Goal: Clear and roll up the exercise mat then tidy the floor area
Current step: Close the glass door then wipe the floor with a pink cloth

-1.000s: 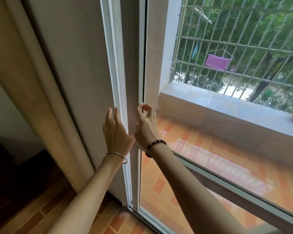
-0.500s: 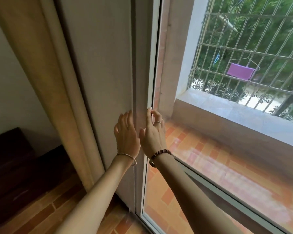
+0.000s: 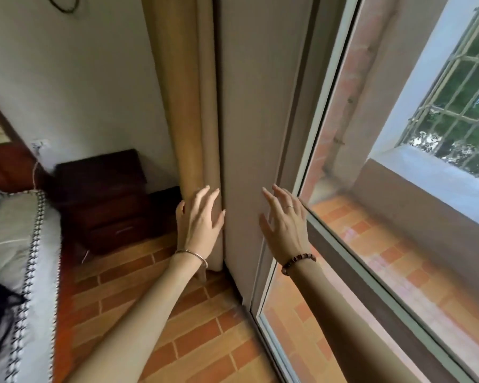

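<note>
Head view: no flat exercise mat in frame. The closest candidate is the tall tan roll of soft material [image 3: 190,128], standing upright on the floor and touching the grey door panel [image 3: 255,134]. It could be a rolled mat or a gathered curtain; can't tell.

If it is the mat, my judgement is light, soft foam that bends easily and wants to unroll. Take it round the middle of the roll with a full wrap, not by the free edge.

- **Left hand** [image 3: 198,222]: grip open, fingers straight and spread, lying on the lower part of the tan roll where it meets the panel.
- **Right hand** [image 3: 285,219]: grip open, fingers spread at the grey panel, just beside the white sliding-door frame [image 3: 310,150]. Contact unclear.
- Neither hand holds anything.

Left of the roll is a dark wooden nightstand [image 3: 103,197], then a bed with grey cover and black-and-white trim [image 3: 20,244]. An orange brick-pattern tile floor [image 3: 177,313] runs underneath. To the right, a glass pane [image 3: 385,286] looks onto a tiled balcony and a green barred window grille [image 3: 454,106].
</note>
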A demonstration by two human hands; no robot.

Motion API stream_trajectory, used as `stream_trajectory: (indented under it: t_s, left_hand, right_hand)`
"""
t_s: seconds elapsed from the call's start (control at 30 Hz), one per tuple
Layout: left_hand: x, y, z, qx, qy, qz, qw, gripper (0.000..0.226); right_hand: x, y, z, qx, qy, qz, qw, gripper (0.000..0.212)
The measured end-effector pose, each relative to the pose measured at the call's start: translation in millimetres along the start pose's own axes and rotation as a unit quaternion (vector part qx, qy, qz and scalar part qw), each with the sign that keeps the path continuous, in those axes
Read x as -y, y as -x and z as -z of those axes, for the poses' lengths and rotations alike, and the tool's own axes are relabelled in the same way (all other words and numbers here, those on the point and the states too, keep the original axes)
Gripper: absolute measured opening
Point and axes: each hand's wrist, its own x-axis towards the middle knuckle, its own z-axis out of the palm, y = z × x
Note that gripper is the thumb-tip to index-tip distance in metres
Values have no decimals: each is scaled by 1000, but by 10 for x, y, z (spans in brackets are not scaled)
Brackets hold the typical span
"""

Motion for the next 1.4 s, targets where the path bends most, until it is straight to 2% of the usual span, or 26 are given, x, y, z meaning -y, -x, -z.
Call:
stream_trajectory:
  t_s: [0.3,0.7,0.8,0.9,1.0,1.1,1.23,1.33,1.4]
  left_hand:
    - [317,1259,751,-36,-107,140,984,40]
    - [1090,2478,1791,-64,-185,313,929,39]
    - [1342,2627,2025,-57,-192,334,921,44]
    - [1586,2762,2220,-76,-199,358,909,37]
    - [1849,2906,2452,-72,-211,392,893,38]
    - [2094,3045,2664,-66,-209,395,892,38]
    - [2233,3145,2801,-58,-210,401,890,39]
    - [2249,3239,2865,-58,-213,410,885,41]
    - [2224,3328,2895,-61,-217,425,877,40]
  right_hand:
    - [422,533,-193,56,-96,129,985,45]
    - [1931,1112,-713,176,-223,236,929,46]
    - [2314,1171,-881,213,-217,260,916,44]
    - [2714,1224,-1018,215,-220,271,912,41]
    - [3144,1292,-1105,225,-221,291,903,48]
    - [3488,1353,-1179,239,-226,308,893,54]
    - [3715,1413,-1316,236,-221,322,890,50]
    - [3815,1469,-1375,261,-202,337,882,56]
    - [3881,1509,-1384,279,-201,354,870,51]
